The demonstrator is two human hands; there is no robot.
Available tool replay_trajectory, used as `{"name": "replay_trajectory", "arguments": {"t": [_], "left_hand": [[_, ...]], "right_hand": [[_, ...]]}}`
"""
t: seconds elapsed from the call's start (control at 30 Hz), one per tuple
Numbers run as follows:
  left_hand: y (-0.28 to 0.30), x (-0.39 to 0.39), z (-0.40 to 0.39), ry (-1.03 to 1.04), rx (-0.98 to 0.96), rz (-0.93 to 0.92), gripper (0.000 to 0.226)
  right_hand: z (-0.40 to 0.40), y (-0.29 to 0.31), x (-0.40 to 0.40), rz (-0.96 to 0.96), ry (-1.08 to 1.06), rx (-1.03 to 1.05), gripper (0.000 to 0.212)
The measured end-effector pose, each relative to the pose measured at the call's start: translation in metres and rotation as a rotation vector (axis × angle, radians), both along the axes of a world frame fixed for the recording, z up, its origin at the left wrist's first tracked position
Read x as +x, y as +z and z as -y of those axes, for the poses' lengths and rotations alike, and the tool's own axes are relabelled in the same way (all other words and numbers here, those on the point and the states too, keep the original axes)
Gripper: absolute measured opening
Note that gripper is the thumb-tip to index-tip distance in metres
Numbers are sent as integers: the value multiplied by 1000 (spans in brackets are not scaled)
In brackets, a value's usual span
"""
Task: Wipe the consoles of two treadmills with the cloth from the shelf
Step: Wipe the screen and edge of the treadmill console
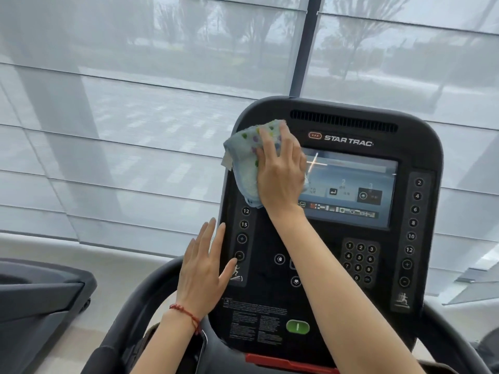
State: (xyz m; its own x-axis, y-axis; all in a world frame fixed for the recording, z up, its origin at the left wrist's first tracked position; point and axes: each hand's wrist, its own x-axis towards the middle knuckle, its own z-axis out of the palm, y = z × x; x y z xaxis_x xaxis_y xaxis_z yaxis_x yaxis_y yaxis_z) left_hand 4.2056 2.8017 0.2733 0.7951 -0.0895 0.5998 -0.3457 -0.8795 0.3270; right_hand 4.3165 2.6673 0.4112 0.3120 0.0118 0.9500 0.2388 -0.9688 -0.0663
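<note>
Left hand (201, 268) fingers spread flat at console (270, 298) edge; right hand (279, 175) presses cloth (244, 157), long axis upright.

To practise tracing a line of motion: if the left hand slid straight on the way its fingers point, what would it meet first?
The left hand points up and slightly right, along the console's left edge. It would probably meet the cloth first; depth is uncertain.

I see sheer grey roller blinds (135, 103) covering full-height windows, a dark mullion (302, 49) between them, pale floor (113, 268) below.
</note>
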Motion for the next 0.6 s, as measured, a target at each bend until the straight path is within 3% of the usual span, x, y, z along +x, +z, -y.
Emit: {"name": "replay_trajectory", "arguments": {"t": [0.13,0.4,0.6], "left_hand": [[-3,-2,0,-12,-29,3,63],[-11,-8,1,-29,-33,-16,62],[-12,-14,2,-27,-32,-28,62]], "right_hand": [[-15,-10,-13,-173,-24,20,71],[-16,-56,-40,-176,-32,-98,52],[-15,-13,-8,-148,-69,-77,51]]}}
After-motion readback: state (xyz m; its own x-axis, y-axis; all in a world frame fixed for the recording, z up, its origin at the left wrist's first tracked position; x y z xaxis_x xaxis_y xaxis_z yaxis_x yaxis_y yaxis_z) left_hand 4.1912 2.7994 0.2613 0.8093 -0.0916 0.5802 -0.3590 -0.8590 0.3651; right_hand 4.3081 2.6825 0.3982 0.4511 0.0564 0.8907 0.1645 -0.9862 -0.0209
